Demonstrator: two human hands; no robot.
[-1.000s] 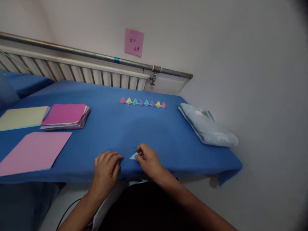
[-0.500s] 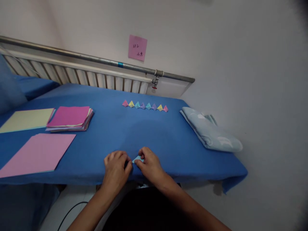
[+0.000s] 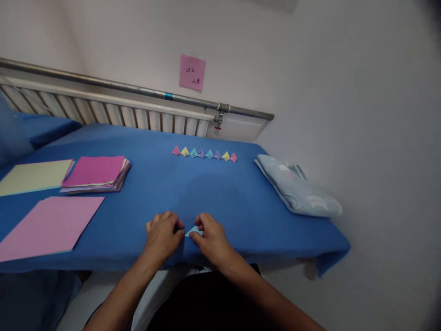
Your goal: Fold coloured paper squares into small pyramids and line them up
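Note:
A small light blue piece of folded paper is pinched between the thumb and fingers of my right hand, near the table's front edge. Just left of its pointed tip is my left hand, with fingers curled and thumb close to the fingertips; whether anything is between them is hidden. Farther back on the blue cloth, several small folded paper shapes in pink, yellow, blue and purple form a row.
At the left lie a stack of coloured paper, yellow sheets and pink sheets. A folded light blue blanket rests on the right. Behind the table are a radiator and a pipe.
The camera view has shifted slightly. My left hand has drawn a little away from the blue paper's tip, while my right hand keeps its pinch on the paper.

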